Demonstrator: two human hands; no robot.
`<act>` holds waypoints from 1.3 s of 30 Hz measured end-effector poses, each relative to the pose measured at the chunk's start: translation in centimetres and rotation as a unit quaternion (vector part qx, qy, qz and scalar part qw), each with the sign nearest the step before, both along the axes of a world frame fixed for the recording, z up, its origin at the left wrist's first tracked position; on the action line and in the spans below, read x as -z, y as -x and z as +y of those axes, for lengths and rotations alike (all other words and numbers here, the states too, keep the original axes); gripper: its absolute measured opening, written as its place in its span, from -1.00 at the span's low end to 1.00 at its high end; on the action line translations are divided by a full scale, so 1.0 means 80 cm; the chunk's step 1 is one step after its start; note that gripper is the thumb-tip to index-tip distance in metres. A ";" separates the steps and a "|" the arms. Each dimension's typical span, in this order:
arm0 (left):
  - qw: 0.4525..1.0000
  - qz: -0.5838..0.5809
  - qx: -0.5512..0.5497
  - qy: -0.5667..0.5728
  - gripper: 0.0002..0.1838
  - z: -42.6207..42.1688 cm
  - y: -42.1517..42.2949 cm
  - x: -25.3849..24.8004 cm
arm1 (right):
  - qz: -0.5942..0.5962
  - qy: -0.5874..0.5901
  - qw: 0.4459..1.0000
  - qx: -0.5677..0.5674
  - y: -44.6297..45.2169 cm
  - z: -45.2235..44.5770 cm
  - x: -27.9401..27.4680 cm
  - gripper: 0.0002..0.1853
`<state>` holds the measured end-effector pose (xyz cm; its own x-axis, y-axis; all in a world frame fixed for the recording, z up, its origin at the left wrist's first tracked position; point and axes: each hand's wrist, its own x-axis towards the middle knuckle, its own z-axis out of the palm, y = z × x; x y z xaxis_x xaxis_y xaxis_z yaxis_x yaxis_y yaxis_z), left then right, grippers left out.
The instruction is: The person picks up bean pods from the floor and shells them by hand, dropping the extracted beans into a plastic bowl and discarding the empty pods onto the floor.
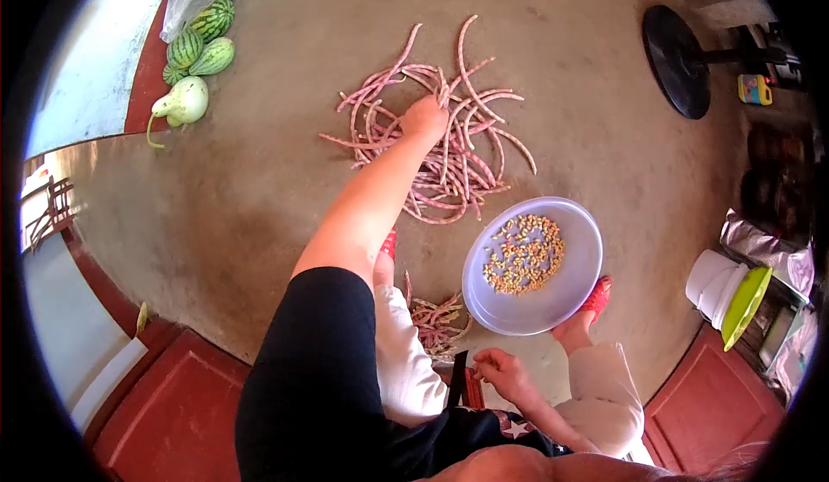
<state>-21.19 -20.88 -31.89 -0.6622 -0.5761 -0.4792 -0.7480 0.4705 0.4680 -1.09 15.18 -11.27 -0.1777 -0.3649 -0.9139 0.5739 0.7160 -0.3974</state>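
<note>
Long pink-purple bean pods [432,190] lie in a tangled pile on the floor. My left hand [425,119] reaches to the upper part of this pile, its fingers closed round one or more pods. Close to my lap is my right hand [505,374], its fingers curved and apart, with nothing visible in them. A lavender basin [580,266] between the pile and my right foot holds scattered shelled beans [527,256]. Between my feet lies a smaller heap of thin pods or husks [439,322], left of the basin.
Watermelons [214,20] and a pale gourd [183,102] line the upper left. A round black stand base [675,60] is at the upper right, near a yellow jug [754,90]. White buckets [712,283] with a green lid [747,307] stand at the right.
</note>
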 end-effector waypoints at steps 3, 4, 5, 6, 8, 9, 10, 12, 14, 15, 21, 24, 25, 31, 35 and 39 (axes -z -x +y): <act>0.996 0.079 0.037 0.016 -0.71 0.011 -0.021 -0.044 | 0.017 0.019 1.000 0.003 -0.010 0.018 0.013 -0.78; 0.989 0.124 0.074 0.017 -0.71 0.017 -0.033 -0.064 | 0.038 0.033 0.999 -0.002 -0.014 0.022 0.014 -0.78; 0.986 0.130 0.104 0.000 -0.71 0.023 -0.051 -0.078 | 0.041 0.035 0.999 0.003 -0.014 0.022 0.010 -0.78; 0.982 0.136 0.134 -0.015 -0.70 0.029 -0.073 -0.091 | 0.048 0.033 0.998 0.014 -0.012 0.020 0.005 -0.78; 0.971 0.120 0.208 0.019 -0.68 0.046 -0.119 -0.098 | 0.058 0.038 0.997 0.029 -0.014 0.016 0.002 -0.78; 0.965 0.106 0.241 0.011 -0.66 0.052 -0.139 -0.097 | 0.077 0.036 0.996 0.017 -0.017 0.017 0.001 -0.79; 0.958 0.092 0.273 0.001 -0.64 0.056 -0.156 -0.103 | 0.096 0.034 0.995 0.004 -0.020 0.018 0.000 -0.79; 0.959 0.097 0.267 0.012 -0.61 0.051 -0.172 -0.115 | 0.142 0.046 0.989 -0.024 -0.023 0.015 -0.001 -0.79; 0.981 0.042 0.189 0.022 -0.60 0.030 -0.172 -0.106 | 0.191 0.055 0.979 -0.056 -0.023 0.012 -0.007 -0.78; 0.981 0.097 0.160 0.049 -0.61 0.015 -0.169 -0.088 | 0.183 0.052 0.980 -0.051 -0.022 0.010 -0.009 -0.79; 0.962 0.133 0.133 0.197 -0.81 -0.078 -0.112 -0.067 | 0.204 0.030 0.971 -0.118 -0.030 0.009 -0.006 -0.78; 0.958 0.047 0.146 0.243 -0.79 -0.117 -0.076 -0.037 | 0.147 -0.013 0.982 -0.121 -0.014 0.000 -0.005 -0.77; 0.961 0.039 0.146 0.233 -0.79 -0.119 -0.072 -0.019 | 0.117 -0.015 0.988 -0.098 -0.014 0.003 0.001 -0.78; 0.943 -0.011 0.164 0.288 -0.76 -0.136 -0.038 0.013 | 0.005 -0.021 1.000 0.009 -0.006 0.006 0.019 -0.78; 0.966 -0.103 0.155 0.178 -0.73 -0.154 -0.024 -0.001 | 0.043 -0.004 0.999 0.013 -0.001 0.013 0.028 -0.78; 0.971 -0.033 0.152 0.179 -0.77 -0.143 -0.038 -0.049 | 0.017 -0.006 0.998 0.059 0.002 0.007 0.020 -0.78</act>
<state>-18.13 -32.32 -27.95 -0.8025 -0.4961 -0.3313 -0.5715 0.7986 0.1885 -1.21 15.76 -12.84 -0.2494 -0.3286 -0.9110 0.6404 0.6497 -0.4096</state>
